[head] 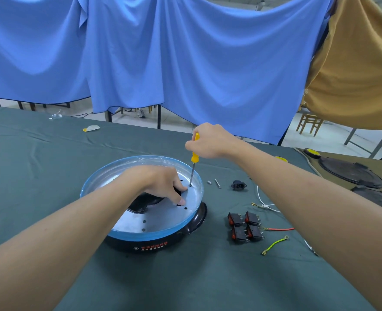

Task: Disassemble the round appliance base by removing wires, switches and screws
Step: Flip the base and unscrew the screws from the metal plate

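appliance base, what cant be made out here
Head view:
Screw under the screwdriver tip: too small to see.
Black part inside the base: mostly covered by the left hand.
Label on the base's side: too small to read.
White wire: runs behind the right forearm.

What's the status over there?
Right hand grips screwdriver, tip in base. Left hand presses on base. Switches, wires already out. Nothing blocking.

Round appliance base [174,240], black side wall: two lines of Chinese print, upper red, lower white, small round logo at left. Characters too blurred to read.
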The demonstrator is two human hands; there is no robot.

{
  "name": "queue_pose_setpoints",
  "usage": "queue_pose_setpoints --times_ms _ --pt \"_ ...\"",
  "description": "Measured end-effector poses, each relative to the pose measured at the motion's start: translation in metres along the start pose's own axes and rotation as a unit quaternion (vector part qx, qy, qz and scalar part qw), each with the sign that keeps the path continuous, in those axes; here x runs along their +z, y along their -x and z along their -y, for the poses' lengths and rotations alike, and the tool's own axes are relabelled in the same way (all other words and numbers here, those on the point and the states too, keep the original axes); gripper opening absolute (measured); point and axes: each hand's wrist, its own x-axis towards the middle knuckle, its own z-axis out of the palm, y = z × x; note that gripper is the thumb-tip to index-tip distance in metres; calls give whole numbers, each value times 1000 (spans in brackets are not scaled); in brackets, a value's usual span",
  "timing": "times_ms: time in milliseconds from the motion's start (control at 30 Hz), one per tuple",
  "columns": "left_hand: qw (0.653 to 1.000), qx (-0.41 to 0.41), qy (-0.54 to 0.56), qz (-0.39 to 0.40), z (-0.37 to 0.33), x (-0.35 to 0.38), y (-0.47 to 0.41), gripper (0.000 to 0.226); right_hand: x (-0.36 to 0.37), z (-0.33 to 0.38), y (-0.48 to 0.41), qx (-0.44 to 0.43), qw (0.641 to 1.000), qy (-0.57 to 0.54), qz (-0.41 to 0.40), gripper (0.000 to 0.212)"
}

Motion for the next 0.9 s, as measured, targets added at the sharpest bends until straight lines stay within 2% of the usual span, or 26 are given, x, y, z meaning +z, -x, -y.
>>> queue_pose_setpoints --times_ms 100,367,467,567,700,900 --pt "1000 5 -2 -4 0 0 -1 45 0 -1 0 -1 1000 4 -19 36" --pt "1000 12 5 -11 0 0 -2 40 -4 -3 0 31 999 26 10 23" --pt "1000 1 2 -6 0 0 0 45 -4 -5 1 44 998 37 2 38" --pt "1000 1 2 -5 1 0 0 44 -4 -4 1 36 999 23 5 21" --pt "1000 1 4 -2 1 0 -1 43 -5 -3 2 27 999 -8 20 41" --pt "1000 -2 5 -3 1 1 -3 42 -2 -3 2 30 999 26 0 27"
